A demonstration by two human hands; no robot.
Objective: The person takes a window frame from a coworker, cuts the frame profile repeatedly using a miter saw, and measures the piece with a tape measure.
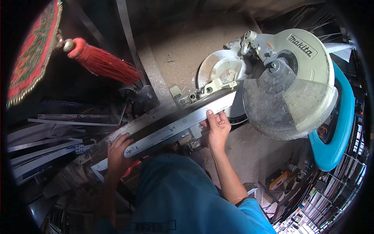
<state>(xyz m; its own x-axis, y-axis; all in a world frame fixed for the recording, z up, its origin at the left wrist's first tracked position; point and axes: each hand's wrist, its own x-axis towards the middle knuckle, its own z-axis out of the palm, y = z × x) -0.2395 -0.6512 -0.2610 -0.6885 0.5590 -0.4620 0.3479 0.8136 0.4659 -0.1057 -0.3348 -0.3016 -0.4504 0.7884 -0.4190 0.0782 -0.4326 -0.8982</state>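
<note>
A long white profile (181, 125) with printing and handwritten marks on its film lies slantwise, its right end close to the mitre saw (288, 82). My left hand (118, 153) is closed round the profile near its left end, fingers over the far edge. Farther right, my right hand (217, 126) grips the same profile near the saw, thumb on the upper face and fingers partly hidden. The saw's clear blade guard (286, 107) hangs just right of the profile's end. Behind the profile stands the saw's pale metal fence (212, 88).
The teal saw handle (339, 128) curves along the right. A red tassel (103, 60) hangs from a patterned ornament (37, 46) at upper left. Loose profiles (46, 150) are piled at left, and more stock (331, 195) is stacked at lower right. Dusty board (179, 50) lies behind the fence.
</note>
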